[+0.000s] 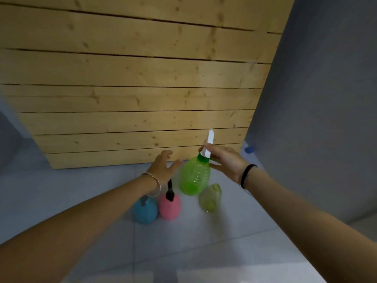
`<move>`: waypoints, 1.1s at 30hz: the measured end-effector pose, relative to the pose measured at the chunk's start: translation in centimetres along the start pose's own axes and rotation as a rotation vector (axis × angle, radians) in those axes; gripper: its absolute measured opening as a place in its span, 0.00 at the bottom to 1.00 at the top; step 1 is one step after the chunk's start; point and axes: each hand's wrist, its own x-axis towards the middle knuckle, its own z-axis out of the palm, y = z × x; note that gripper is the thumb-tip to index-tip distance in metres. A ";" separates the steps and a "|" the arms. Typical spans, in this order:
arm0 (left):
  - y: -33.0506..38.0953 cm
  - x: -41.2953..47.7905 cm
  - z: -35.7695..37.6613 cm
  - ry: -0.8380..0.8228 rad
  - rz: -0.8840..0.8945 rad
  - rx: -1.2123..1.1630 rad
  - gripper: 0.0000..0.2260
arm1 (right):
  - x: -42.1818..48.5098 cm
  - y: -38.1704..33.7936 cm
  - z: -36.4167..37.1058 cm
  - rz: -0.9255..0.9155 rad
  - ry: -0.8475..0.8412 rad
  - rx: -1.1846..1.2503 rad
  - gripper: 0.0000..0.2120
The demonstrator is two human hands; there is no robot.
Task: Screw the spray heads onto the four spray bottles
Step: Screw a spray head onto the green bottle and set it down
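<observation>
Right hand (226, 162) grips the white spray head (208, 148) on the light, squashy green bottle (194, 176); left hand (163, 166) open beside it, should steady the body.

I'm looking at a bare indoor room: grey tiled floor (204, 252), grey wall (326, 99), leaning plank panel (132, 88).

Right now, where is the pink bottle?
In the head view the pink bottle stands on the floor at lower centre, between the blue bottle and the yellowish bottle.

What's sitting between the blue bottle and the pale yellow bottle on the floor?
The pink bottle, seen in the head view.
</observation>
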 end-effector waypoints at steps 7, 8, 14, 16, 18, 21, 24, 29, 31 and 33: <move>-5.9 2.9 1.6 -0.144 -0.228 0.181 0.28 | 5.9 6.5 -0.1 0.083 -0.048 -0.178 0.10; -6.1 2.8 1.9 -0.163 -0.242 0.195 0.29 | 6.1 7.1 -0.2 0.097 -0.040 -0.194 0.10; -7.0 3.9 3.1 -0.184 -0.305 0.225 0.33 | 8.6 10.9 -0.5 0.155 -0.029 -0.211 0.11; -7.5 4.0 3.6 -0.204 -0.334 0.239 0.32 | 9.1 12.1 -0.4 0.170 -0.047 -0.218 0.12; -8.1 4.1 4.1 -0.226 -0.378 0.238 0.32 | 9.7 13.1 -0.3 0.191 -0.065 -0.228 0.13; -8.5 4.1 4.7 -0.247 -0.415 0.248 0.31 | 9.9 14.3 0.0 0.207 -0.077 -0.231 0.13; -8.9 4.0 5.1 -0.269 -0.433 0.244 0.31 | 10.1 15.2 0.2 0.222 -0.078 -0.217 0.12; -9.2 3.9 5.5 -0.267 -0.441 0.220 0.27 | 10.3 16.0 0.4 0.235 -0.065 -0.212 0.13; -9.2 3.8 5.6 -0.270 -0.440 0.216 0.26 | 10.3 16.2 0.5 0.240 -0.060 -0.206 0.13; -9.2 3.9 5.6 -0.268 -0.440 0.205 0.26 | 10.3 16.4 0.6 0.242 -0.060 -0.203 0.14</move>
